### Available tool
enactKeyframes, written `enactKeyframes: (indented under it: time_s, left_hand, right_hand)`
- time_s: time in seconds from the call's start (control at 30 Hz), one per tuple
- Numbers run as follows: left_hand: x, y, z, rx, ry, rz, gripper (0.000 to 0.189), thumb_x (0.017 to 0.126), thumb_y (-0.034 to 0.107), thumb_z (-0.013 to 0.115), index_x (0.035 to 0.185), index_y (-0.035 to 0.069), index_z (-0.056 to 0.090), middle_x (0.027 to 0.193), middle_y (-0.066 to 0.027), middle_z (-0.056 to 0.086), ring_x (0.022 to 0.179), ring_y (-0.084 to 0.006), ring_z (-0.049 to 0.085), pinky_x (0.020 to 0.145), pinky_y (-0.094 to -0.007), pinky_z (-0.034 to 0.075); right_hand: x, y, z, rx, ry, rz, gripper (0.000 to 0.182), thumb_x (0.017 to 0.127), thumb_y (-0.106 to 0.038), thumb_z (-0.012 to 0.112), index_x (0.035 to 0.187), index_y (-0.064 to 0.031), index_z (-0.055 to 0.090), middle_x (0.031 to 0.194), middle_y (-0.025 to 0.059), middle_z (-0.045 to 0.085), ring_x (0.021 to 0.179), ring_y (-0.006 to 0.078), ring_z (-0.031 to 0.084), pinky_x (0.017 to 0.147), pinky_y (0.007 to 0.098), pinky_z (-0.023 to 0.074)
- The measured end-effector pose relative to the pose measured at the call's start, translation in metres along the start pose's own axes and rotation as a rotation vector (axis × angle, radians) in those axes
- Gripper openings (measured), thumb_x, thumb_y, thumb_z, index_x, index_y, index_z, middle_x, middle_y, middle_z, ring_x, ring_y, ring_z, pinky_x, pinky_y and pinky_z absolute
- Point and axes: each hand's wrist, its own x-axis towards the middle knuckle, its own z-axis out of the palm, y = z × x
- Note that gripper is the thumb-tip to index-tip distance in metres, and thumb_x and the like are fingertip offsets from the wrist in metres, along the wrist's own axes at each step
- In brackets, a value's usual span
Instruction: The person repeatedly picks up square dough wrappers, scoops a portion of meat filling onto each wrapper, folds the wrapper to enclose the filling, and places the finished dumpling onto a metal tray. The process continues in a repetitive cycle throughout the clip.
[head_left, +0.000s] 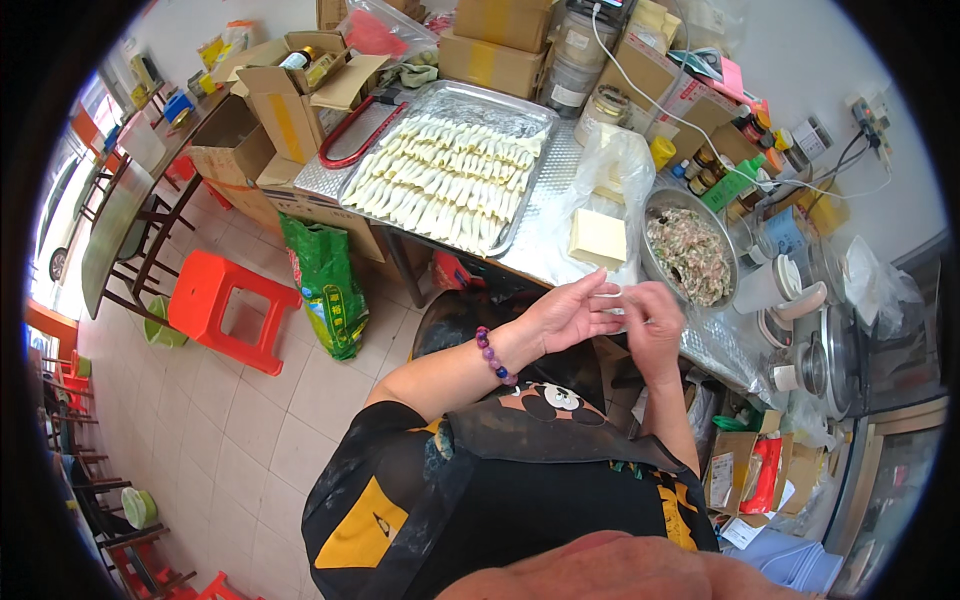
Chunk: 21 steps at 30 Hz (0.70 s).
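My left hand (574, 311), a beaded bracelet at its wrist, is turned palm up with its fingers stretched to the right. A small, pale folded wrapper (609, 295) shows at its thumb and fingertips. My right hand (654, 322), slightly blurred, is bent in against those fingertips; whether it grips anything is hidden. Beyond them lies a stack of square dough wrappers (598, 238) on a plastic bag. A metal bowl of minced filling (691, 246) stands just beyond the right hand. Rows of folded wontons (454, 180) cover much of a metal tray (551, 120) at the back left.
A red-handled tool (324, 150) lies left of the tray. Cardboard boxes (491, 64), jars (606, 105) and a white cable (690, 124) line the back. Lidded cups (769, 285) crowd the right. A red stool (225, 307) and a green bag (324, 285) stand on the floor.
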Motion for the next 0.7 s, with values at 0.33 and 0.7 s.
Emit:
enactKeyframes:
  time_s: [0.33, 0.7]
  left_hand:
    - [0.011, 0.003, 0.005, -0.019, 0.191, 0.163, 0.040, 0.091, 0.020, 0.049, 0.125, 0.001, 0.041, 0.121, -0.0127, 0.052, 0.109, -0.0249, 0.054, 0.093, -0.0389, 0.045]
    - [0.024, -0.001, 0.021, 0.700, 0.222, 0.421, 0.028, 0.087, 0.012, 0.056, 0.110, -0.002, 0.056, 0.102, -0.0057, 0.061, 0.092, -0.0120, 0.056, 0.083, -0.0257, 0.043]
  right_hand:
    - [-0.018, 0.016, -0.048, -0.256, 0.151, -0.191, 0.031, 0.068, -0.008, 0.071, 0.097, -0.0023, 0.060, 0.092, 0.0146, 0.058, 0.085, 0.0326, 0.056, 0.076, 0.0389, 0.0457]
    - [-0.054, 0.070, -0.075, -0.610, 0.171, 0.036, 0.033, 0.069, -0.007, 0.070, 0.101, -0.0026, 0.059, 0.078, 0.0108, 0.055, 0.073, 0.0275, 0.053, 0.067, 0.0370, 0.0426]
